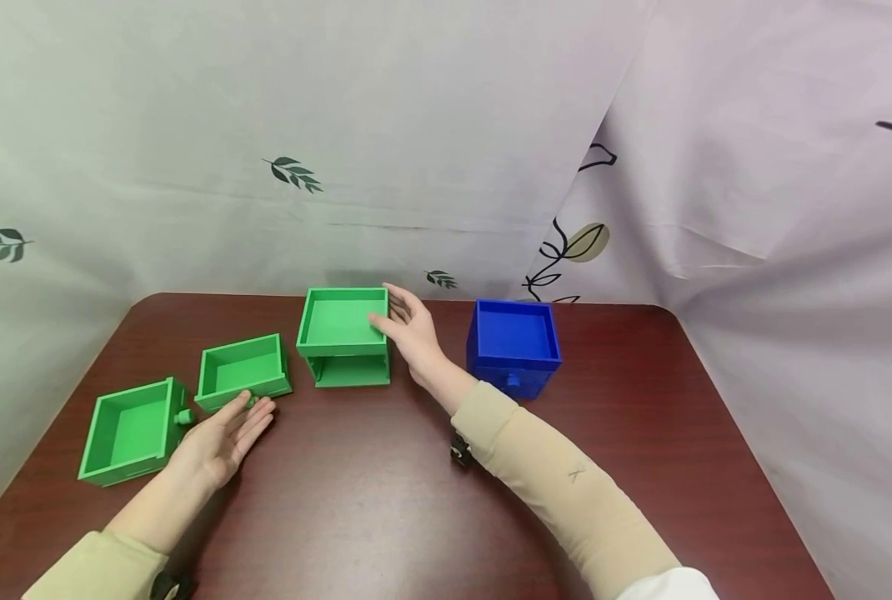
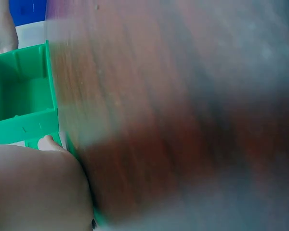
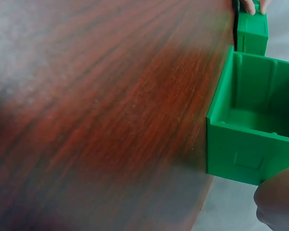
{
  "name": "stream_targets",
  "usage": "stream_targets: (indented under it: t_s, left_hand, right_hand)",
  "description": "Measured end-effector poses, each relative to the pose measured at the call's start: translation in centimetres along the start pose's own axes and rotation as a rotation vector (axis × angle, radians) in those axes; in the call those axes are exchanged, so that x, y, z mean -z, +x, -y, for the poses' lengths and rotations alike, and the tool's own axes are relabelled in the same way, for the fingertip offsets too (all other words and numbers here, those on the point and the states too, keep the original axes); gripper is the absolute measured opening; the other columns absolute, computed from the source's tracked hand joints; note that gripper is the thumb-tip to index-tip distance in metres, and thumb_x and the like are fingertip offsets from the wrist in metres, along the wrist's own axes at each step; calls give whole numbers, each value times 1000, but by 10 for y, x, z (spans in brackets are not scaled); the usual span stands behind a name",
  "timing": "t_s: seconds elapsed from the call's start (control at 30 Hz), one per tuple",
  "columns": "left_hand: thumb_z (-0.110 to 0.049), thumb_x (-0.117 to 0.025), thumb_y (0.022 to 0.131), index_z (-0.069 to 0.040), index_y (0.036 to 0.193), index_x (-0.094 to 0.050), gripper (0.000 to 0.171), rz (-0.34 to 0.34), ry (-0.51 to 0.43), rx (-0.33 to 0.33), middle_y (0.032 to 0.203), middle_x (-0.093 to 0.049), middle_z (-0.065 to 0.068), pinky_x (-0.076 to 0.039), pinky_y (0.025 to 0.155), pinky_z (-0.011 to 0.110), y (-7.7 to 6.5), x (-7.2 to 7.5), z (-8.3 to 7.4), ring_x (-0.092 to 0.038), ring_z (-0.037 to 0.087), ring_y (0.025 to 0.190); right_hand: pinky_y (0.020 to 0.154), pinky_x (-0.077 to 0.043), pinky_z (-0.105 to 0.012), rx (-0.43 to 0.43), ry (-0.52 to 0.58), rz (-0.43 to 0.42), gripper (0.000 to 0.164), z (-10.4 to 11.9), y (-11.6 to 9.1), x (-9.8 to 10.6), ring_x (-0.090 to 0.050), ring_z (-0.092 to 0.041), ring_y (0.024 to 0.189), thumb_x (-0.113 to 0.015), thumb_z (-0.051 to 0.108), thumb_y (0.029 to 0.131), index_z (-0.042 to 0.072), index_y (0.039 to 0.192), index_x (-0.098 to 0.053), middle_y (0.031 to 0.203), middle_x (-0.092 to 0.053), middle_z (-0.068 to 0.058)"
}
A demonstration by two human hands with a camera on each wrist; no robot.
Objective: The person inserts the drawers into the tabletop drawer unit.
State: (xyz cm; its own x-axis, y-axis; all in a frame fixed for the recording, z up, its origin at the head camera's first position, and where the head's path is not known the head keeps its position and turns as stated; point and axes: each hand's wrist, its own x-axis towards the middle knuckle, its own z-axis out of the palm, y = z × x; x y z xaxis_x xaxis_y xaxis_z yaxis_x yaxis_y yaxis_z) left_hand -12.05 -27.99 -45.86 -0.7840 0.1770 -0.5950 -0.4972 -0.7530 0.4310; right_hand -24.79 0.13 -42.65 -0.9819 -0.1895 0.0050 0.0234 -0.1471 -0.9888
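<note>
A green box-shaped cabinet [image 1: 343,340] with a shallow tray top and an open front stands near the table's back edge. My right hand [image 1: 413,333] grips its right wall, thumb over the top rim and fingers along the outer side. Left of it sits a small green drawer [image 1: 241,367], turned at an angle. With the palm turned up, my left hand [image 1: 217,442] has thumb and finger on either side of this drawer's knob [image 1: 252,402]. In the right wrist view, fingers are at the front of that drawer [image 3: 253,31].
Another green drawer [image 1: 129,432] with a knob lies at the far left, beside my left hand. A blue cabinet [image 1: 517,346] with its drawer in place stands right of my right hand. A patterned cloth [image 1: 446,150] hangs behind the dark red-brown table [image 1: 356,500].
</note>
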Motion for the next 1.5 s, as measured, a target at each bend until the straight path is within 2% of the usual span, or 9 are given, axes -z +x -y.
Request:
stream_targets:
  t_s: [0.37,0.7,0.83,1.13,1.37,1.5]
  left_hand:
    - [-20,-50,112,-18,93,-76,33,37,50,-36,97,-80,3,-63,97,22,-4,2,3,-80,13,93]
    - [-19,-50,113,-19,96,-77,32,60,72,-48,101,-81,3,-63,97,22,-17,-1,11,-80,13,96]
    - [-19,-48,114,-20,97,-77,33,81,142,-78,103,-81,1,-63,97,21,-24,-1,16,-80,11,98]
    - [-17,-46,115,-21,102,-77,33,109,231,-141,108,-81,0,-63,97,21,-45,8,26,-79,9,102]
    - [-13,-43,115,-17,106,-77,36,171,286,-217,112,-81,2,-64,97,23,-57,13,40,-78,11,106]
    - [-11,-42,116,-17,108,-76,35,161,336,-223,114,-80,1,-64,97,23,-62,11,48,-78,10,107]
  right_hand:
    - [130,-40,-36,7,0,1,62,0,-13,6,-47,-31,152,-70,1,99,4,157,-48,158,-53,-16]
    - [130,-39,-37,32,12,1,62,-3,-16,7,-46,-32,152,-69,1,100,2,157,-47,158,-52,-18]
    - [131,-39,-39,37,10,-21,61,-4,-17,6,-47,-33,151,-69,1,99,2,157,-48,158,-53,-18]
    - [129,-41,-41,47,-3,-44,60,-5,-19,4,-49,-34,150,-70,1,98,1,155,-50,155,-55,-20]
    - [129,-41,-42,69,-14,-41,58,-7,-19,5,-50,-35,149,-70,2,98,2,154,-51,155,-55,-21]
    - [129,-41,-42,80,-19,-42,58,-7,-20,4,-50,-35,149,-69,1,99,2,154,-51,155,-55,-22]
